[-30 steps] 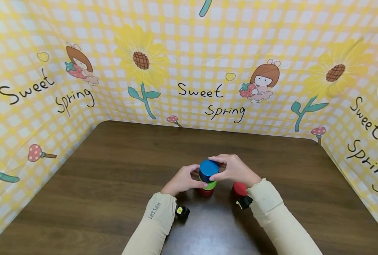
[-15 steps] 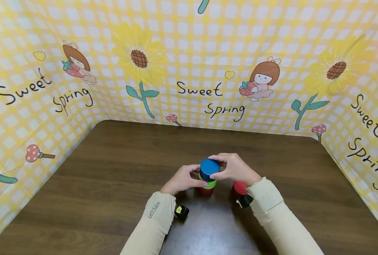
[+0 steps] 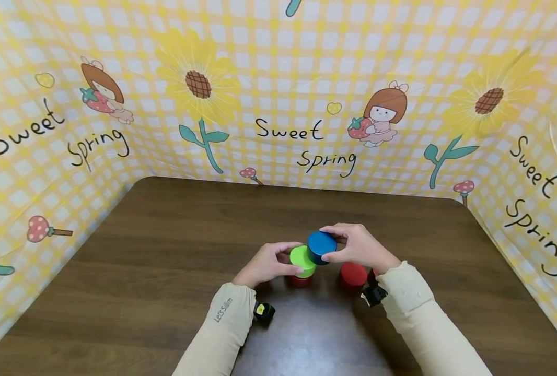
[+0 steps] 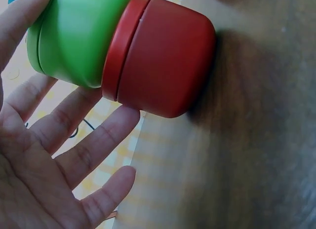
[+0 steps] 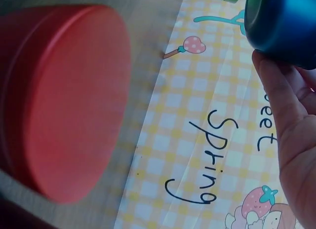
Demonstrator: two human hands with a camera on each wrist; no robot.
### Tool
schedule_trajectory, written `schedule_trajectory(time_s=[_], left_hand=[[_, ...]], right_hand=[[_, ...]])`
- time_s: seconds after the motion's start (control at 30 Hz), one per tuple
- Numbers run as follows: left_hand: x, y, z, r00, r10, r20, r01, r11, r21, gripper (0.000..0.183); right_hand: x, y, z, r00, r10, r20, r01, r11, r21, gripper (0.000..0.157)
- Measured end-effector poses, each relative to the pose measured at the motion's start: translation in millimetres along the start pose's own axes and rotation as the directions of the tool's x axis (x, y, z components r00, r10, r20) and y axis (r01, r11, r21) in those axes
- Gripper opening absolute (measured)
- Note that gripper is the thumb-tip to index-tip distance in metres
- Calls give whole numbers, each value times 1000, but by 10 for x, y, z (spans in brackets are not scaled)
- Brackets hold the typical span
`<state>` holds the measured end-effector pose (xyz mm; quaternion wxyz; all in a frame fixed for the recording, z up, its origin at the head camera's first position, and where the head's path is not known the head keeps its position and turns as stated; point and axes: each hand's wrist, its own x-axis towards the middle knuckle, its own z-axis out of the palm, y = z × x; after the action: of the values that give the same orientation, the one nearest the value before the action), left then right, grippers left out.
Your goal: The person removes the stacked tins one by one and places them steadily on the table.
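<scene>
My right hand point(image 3: 362, 249) grips a blue round jar point(image 3: 322, 244) by its sides, up off the table. Just left of it, a green lidded jar point(image 3: 301, 258) stands on a dark red lidded jar point(image 4: 168, 56); the blue jar's edge overlaps the green one in the head view. My left hand point(image 3: 265, 265) holds the green jar between thumb and forefinger, its other fingers spread beside the stack in the left wrist view. Under my right wrist, a brighter red jar point(image 3: 352, 275) sits on the table, large and close in the right wrist view point(image 5: 79, 105).
A brown wooden table point(image 3: 203, 219) lies under everything. Yellow checked cloth point(image 3: 278, 78) with printed flowers and words walls in its back and sides. Another bit of red shows behind the right wrist, mostly hidden by the black wrist camera point(image 3: 374, 295).
My right hand has moved the blue jar off the top of the green jar to the right, baring the green top. My left hand stays at the green jar.
</scene>
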<state>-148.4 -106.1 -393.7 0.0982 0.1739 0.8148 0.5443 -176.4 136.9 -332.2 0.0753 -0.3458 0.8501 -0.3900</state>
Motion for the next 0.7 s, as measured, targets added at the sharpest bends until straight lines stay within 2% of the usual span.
schedule_trajectory(time_s=[0.33,0.7], left_hand=[[3,-36,9,1000,-4,-3,4,1000,0,57],[-33,40,-10,1000,-21,6,21,999,-29,58]], right_hand=[[-121,74,-38,999,29,-16,-29,1000,10,52],[-265,110,-177,996,83,-45,-84,996,-30,54]])
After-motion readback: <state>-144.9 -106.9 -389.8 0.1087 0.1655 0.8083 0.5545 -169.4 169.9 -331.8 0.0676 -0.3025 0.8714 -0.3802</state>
